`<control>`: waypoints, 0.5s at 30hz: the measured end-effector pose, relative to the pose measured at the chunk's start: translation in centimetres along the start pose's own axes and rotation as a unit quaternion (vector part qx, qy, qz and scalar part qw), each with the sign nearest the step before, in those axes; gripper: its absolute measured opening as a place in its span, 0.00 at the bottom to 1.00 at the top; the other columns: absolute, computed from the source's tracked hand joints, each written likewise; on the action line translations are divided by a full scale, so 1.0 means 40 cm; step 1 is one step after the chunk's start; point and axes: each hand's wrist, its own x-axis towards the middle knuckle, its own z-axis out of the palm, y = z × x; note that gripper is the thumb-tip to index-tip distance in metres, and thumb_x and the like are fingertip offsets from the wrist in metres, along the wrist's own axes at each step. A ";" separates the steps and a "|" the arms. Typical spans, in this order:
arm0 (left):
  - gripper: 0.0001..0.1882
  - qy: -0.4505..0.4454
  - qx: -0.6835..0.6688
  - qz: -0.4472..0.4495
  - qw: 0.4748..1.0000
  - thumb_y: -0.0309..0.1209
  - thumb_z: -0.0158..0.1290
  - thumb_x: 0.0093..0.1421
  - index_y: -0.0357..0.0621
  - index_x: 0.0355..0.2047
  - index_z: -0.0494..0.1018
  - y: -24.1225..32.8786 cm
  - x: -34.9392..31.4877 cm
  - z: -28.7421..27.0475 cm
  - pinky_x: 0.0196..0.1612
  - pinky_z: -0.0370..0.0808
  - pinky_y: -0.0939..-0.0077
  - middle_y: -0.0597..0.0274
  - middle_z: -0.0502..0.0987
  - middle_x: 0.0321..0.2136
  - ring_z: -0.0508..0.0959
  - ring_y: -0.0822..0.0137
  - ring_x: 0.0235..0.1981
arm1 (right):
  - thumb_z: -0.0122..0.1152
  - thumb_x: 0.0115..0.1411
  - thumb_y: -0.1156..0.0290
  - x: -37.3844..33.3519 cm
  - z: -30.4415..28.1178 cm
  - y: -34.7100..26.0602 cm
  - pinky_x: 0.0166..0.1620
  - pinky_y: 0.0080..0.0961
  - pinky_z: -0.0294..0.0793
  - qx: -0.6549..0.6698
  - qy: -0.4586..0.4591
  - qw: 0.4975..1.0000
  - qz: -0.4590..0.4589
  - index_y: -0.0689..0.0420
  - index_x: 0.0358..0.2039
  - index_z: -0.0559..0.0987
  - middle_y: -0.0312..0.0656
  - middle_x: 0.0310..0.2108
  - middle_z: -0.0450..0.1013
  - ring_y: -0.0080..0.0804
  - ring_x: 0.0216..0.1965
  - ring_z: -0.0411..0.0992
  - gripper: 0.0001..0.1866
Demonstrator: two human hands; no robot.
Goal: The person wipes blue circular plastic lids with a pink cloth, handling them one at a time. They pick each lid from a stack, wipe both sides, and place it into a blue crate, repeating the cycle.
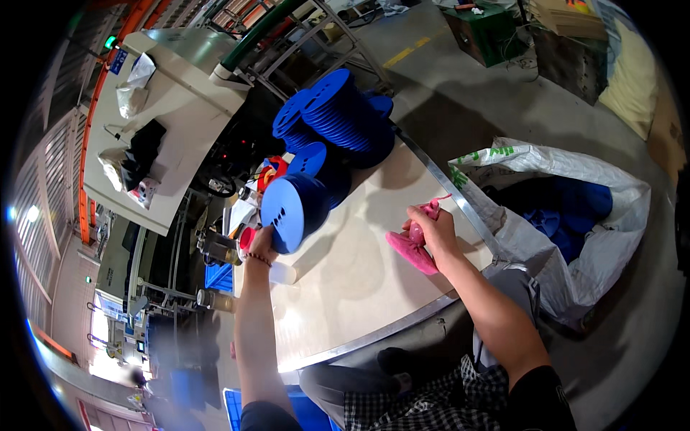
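My left hand (263, 241) reaches forward and grips the lower edge of a stack of blue plastic discs (295, 210) lying on its side on the pale worktable (359, 273). My right hand (431, 228) is closed around a pink cloth (411, 250), held just above the table near its right edge. More stacks of blue discs (343, 115) are piled at the far end of the table.
A large white woven sack (575, 215) holding blue discs stands open on the floor to the right. A white machine cabinet (172, 115) and a metal frame stand beyond the table. A blue crate (237, 409) sits by my legs. A red and orange part (272, 171) lies behind the stacks.
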 end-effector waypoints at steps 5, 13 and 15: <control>0.17 -0.060 0.079 -0.077 0.992 0.23 0.52 0.66 0.26 0.54 0.73 -0.169 -0.308 0.106 0.49 0.82 0.62 0.50 0.81 0.46 0.84 0.60 0.43 | 0.66 0.63 0.67 -0.039 0.023 -0.005 0.32 0.25 0.76 -0.016 0.020 1.000 -0.014 0.62 0.33 0.77 0.39 0.26 0.76 0.26 0.27 0.76 0.10; 0.09 -0.015 -0.209 -0.134 0.968 0.24 0.51 0.65 0.32 0.44 0.74 -0.485 -0.477 0.238 0.48 0.79 0.65 0.53 0.80 0.39 0.80 0.61 0.40 | 0.68 0.62 0.62 -0.060 -0.035 0.040 0.38 0.40 0.78 -0.560 0.061 0.769 -0.302 0.57 0.46 0.74 0.48 0.34 0.79 0.46 0.34 0.79 0.18; 0.10 -0.016 -0.267 -0.076 0.960 0.21 0.53 0.63 0.34 0.44 0.73 -0.447 -0.533 0.273 0.51 0.77 0.66 0.54 0.80 0.40 0.80 0.62 0.42 | 0.69 0.61 0.61 -0.080 -0.040 0.039 0.45 0.43 0.78 -0.614 0.036 0.740 -0.272 0.56 0.55 0.71 0.51 0.44 0.79 0.52 0.45 0.79 0.26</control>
